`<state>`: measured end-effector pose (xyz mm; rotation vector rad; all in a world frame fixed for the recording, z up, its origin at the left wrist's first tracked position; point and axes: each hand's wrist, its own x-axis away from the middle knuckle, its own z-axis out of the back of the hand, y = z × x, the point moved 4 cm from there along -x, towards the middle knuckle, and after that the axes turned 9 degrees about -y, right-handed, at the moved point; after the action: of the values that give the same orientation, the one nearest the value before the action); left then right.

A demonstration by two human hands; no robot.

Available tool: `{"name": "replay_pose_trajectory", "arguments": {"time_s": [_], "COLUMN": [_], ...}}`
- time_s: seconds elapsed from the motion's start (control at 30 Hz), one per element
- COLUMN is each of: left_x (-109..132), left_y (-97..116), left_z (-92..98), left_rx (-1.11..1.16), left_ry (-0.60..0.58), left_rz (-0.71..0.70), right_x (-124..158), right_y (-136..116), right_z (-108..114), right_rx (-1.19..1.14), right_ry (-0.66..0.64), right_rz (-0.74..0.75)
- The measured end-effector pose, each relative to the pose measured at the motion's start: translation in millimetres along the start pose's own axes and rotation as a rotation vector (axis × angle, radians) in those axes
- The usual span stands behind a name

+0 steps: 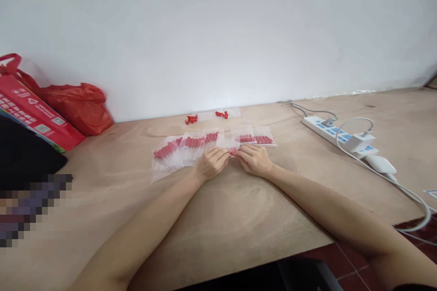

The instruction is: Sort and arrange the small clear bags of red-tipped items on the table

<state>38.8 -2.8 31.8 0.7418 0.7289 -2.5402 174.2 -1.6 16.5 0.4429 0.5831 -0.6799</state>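
Near edge: dark red floor tiles [355,254] below the wooden table [235,218], both bare forearms laid across it. Left hand [213,163] has its fingers curled, tips drawn together on the left side of a small clear bag [233,150] with red pieces in it. Right hand [254,159], fingers bent and tips nearly closed, has hold of the same bag from the right — it sits between the two sets of fingertips, low over the table; thumb detail too small to tell. Off right, a white power strip [327,132] with plugs and a pale cable [414,194]. Just past the hands, filled bags: an overlapping fan [166,151] to the left, more packets [262,139] to the right. Far left, black cloth [27,154] and a red plastic bag [80,107]. Farther — two small heaps of red pieces [191,119] near the white wall [211,32].
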Motion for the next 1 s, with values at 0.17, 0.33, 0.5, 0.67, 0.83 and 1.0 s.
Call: {"name": "replay_pose_trajectory", "arguments": {"time_s": [0.17,0.33,0.5,0.67,0.83,1.0], "left_x": [3,8,20,38,36,31], "left_y": [-2,-8,-19,-39,-36,-35], "left_z": [1.3,3.0,7.8,15.7,13.0,-0.2], "left_rx": [0.020,-0.006,-0.022,-0.006,0.124,0.158], "left_ry": [0.034,0.034,0.017,0.012,-0.016,-0.179], "left_rz": [0.012,0.044,0.063,0.202,0.304,0.387], "right_x": [1,3,10,23,15,8], "right_y": [1,6,18,47,43,33], "right_z": [1,2,1,5,1,-4], "right_rx": [-0.020,-0.072,-0.155,-0.291,-0.501,-0.664], "right_ry": [0.000,-0.030,-0.046,0.076,0.094,0.069], "right_rz": [-0.019,-0.084,-0.118,-0.259,-0.247,-0.228]}}
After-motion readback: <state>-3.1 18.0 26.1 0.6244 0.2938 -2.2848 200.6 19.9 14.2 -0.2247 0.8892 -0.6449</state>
